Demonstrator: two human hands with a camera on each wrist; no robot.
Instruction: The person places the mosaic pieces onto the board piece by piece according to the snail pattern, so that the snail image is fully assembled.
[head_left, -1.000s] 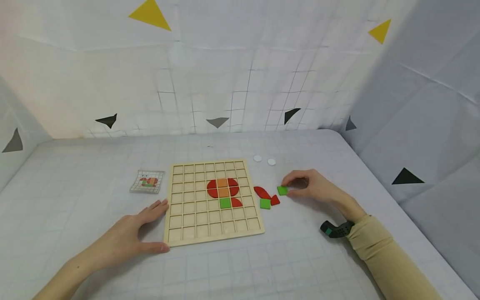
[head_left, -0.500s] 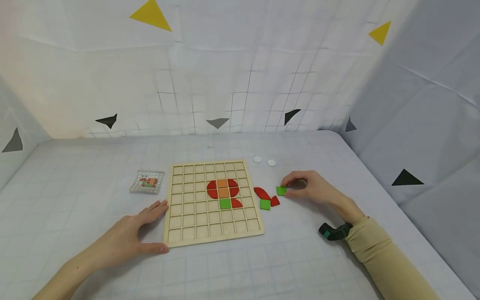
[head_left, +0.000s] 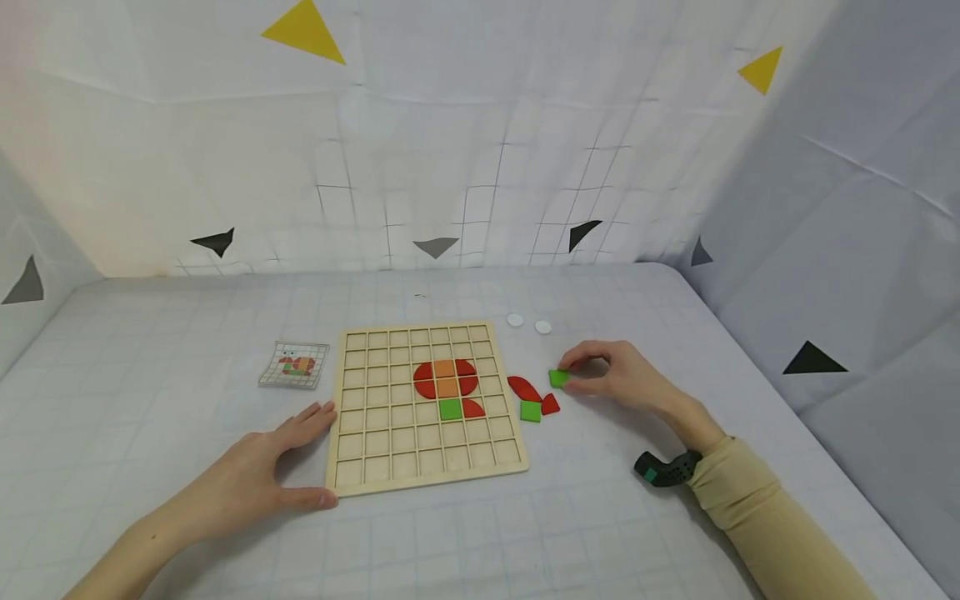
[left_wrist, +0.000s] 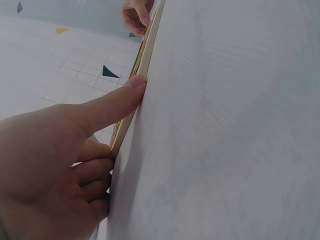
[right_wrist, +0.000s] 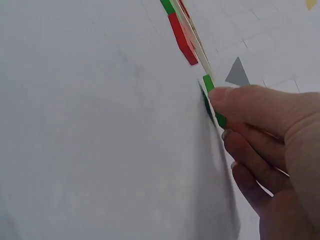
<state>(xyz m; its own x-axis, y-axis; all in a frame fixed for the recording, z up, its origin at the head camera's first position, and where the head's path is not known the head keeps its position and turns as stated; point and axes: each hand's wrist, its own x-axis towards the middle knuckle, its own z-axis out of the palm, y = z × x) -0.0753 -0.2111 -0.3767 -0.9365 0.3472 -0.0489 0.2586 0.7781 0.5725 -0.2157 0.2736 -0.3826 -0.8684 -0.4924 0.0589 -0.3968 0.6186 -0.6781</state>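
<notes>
In the head view my right hand [head_left: 630,383] pinches a green square tile [head_left: 558,379] between thumb and fingers, right of the wooden grid board [head_left: 390,481]. The right wrist view shows that tile [right_wrist: 216,112] on edge under the thumb, a shadow beside it. My left hand [head_left: 255,471] rests against the board's left side, thumb at the near left corner and fingers farther up. Set in the board are red quarter-round pieces [head_left: 424,387], orange squares [head_left: 447,387] and a green square [head_left: 450,409].
Between board and right hand lie a red leaf-shaped piece [head_left: 523,388], a green square [head_left: 530,411] and a small red piece [head_left: 551,404]. Two white discs [head_left: 543,327] lie farther back. A picture card [head_left: 295,364] with a coloured pattern lies left of the board.
My right hand has shifted slightly left with the green square tile, and the tile now appears a little higher. My left hand and the board stay put.
</notes>
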